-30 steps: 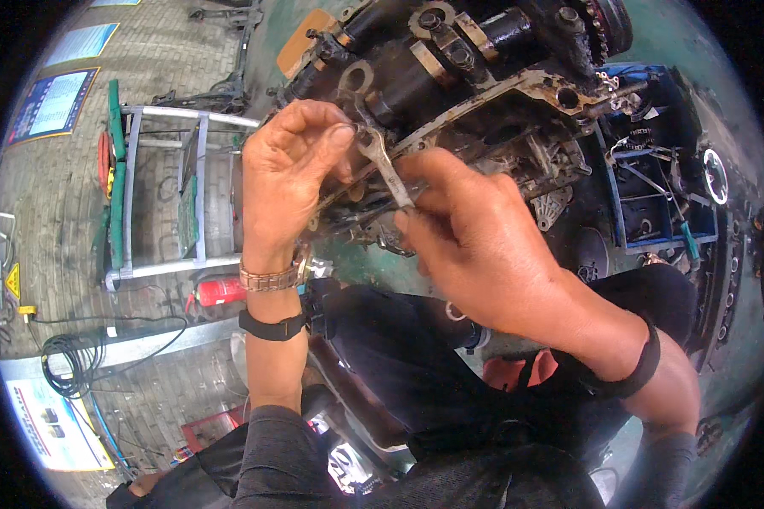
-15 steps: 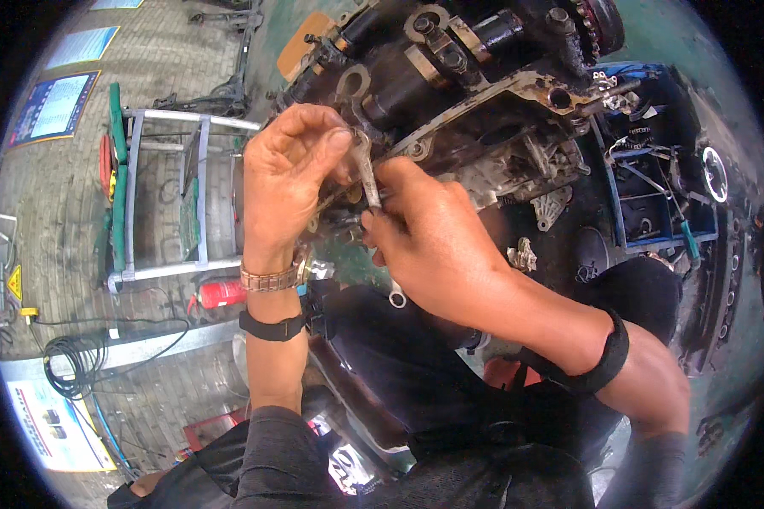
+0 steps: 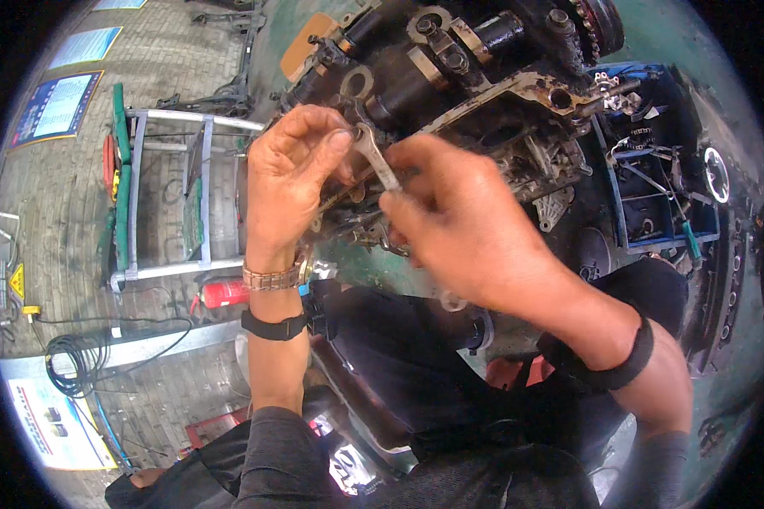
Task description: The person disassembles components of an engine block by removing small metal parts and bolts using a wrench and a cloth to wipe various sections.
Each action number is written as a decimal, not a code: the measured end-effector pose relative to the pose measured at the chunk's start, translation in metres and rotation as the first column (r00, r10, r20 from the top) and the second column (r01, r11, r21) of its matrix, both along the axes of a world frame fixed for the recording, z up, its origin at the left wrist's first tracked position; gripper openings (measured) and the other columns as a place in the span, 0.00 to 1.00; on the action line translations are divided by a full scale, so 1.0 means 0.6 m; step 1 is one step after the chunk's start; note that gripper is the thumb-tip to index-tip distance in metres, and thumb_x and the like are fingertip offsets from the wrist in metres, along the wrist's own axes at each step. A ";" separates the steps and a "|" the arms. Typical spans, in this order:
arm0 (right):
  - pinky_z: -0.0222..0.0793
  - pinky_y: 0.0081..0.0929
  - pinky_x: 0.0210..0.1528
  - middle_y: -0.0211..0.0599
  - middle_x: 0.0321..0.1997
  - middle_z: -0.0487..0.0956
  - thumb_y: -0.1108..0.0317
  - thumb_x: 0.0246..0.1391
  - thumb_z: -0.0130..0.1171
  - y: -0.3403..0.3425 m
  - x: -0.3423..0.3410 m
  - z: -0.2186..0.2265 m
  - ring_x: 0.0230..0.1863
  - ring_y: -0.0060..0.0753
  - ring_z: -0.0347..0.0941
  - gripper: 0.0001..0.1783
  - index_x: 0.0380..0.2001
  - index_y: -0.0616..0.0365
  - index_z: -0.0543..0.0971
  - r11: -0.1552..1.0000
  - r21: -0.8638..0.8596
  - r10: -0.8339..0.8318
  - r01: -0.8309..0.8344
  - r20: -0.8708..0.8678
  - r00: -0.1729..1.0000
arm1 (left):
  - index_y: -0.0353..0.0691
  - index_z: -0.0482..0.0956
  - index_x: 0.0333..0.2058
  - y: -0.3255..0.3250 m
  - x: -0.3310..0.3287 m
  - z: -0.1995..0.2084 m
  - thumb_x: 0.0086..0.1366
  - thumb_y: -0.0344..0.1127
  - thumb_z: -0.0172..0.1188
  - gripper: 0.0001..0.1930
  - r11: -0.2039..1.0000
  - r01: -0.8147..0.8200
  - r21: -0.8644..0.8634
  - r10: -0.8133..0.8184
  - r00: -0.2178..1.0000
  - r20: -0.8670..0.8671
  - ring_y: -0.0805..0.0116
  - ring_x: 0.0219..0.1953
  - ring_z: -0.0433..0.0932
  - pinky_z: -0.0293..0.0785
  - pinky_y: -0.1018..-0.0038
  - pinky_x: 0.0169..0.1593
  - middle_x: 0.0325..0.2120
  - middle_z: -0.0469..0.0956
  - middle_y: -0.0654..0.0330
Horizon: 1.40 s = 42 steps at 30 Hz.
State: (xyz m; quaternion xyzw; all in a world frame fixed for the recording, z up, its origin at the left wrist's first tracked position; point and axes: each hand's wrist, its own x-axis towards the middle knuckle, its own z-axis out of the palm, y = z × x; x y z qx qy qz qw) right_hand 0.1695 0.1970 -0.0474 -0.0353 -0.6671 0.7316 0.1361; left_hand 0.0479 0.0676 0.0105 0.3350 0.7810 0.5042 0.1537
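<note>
A steel combination wrench (image 3: 382,167) lies in the grip of my right hand (image 3: 471,220), its fingers wrapped round the shank. The wrench's ring end pokes out below that hand, blurred. Its other head meets a small part on the side of the greasy engine (image 3: 399,93). My left hand (image 3: 284,174) is closed beside that head, thumb and fingers pressed together against it or the small part there. Those fingertips hide whatever they pinch.
To the right stands a blue parts tray (image 3: 615,191) with loose metal parts and a green-handled tool (image 3: 690,240). A metal frame with green padding (image 3: 120,187), a red fire extinguisher (image 3: 224,294) and a coiled black cable (image 3: 75,365) are at the left.
My right hand has swung to the right and the wrench has turned with it, its shank now slanting more. The left hand has stayed almost in place.
</note>
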 end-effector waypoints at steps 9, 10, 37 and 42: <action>0.59 0.12 0.18 0.28 0.21 0.73 0.74 0.51 0.51 0.084 0.022 0.024 0.18 0.12 0.64 0.10 0.38 0.64 0.73 0.988 -0.051 0.149 -0.144 0.118 0.982 | 0.34 0.74 0.35 -0.003 0.004 0.001 0.59 0.27 0.58 0.06 1.000 -0.023 -0.018 0.023 0.999 -0.024 0.79 0.21 0.71 0.69 0.82 0.27 0.23 0.73 0.66; 0.59 0.12 0.18 0.28 0.21 0.73 0.74 0.51 0.51 0.081 0.023 0.023 0.18 0.12 0.64 0.10 0.38 0.64 0.73 0.988 -0.051 0.148 -0.143 0.119 0.982 | 0.34 0.74 0.35 -0.003 0.004 0.001 0.59 0.27 0.57 0.05 1.000 -0.024 -0.015 0.024 1.000 -0.020 0.80 0.21 0.71 0.69 0.82 0.27 0.22 0.73 0.66; 0.65 0.19 0.22 0.39 0.19 0.76 0.78 0.51 0.52 0.000 0.032 -0.001 0.19 0.19 0.70 0.13 0.41 0.68 0.68 0.995 0.066 -0.063 0.068 -0.082 0.995 | 0.34 0.74 0.34 0.002 0.004 0.001 0.59 0.27 0.57 0.05 1.000 -0.014 -0.012 0.014 1.000 -0.024 0.81 0.21 0.71 0.69 0.84 0.25 0.21 0.74 0.66; 0.65 0.20 0.22 0.39 0.19 0.76 0.78 0.50 0.52 -0.011 0.023 -0.007 0.19 0.20 0.70 0.13 0.41 0.67 0.68 0.995 0.056 -0.076 0.079 -0.056 0.996 | 0.34 0.74 0.34 -0.001 0.001 -0.002 0.59 0.26 0.57 0.05 1.000 -0.011 -0.004 0.011 1.000 -0.025 0.81 0.21 0.71 0.69 0.84 0.26 0.22 0.74 0.66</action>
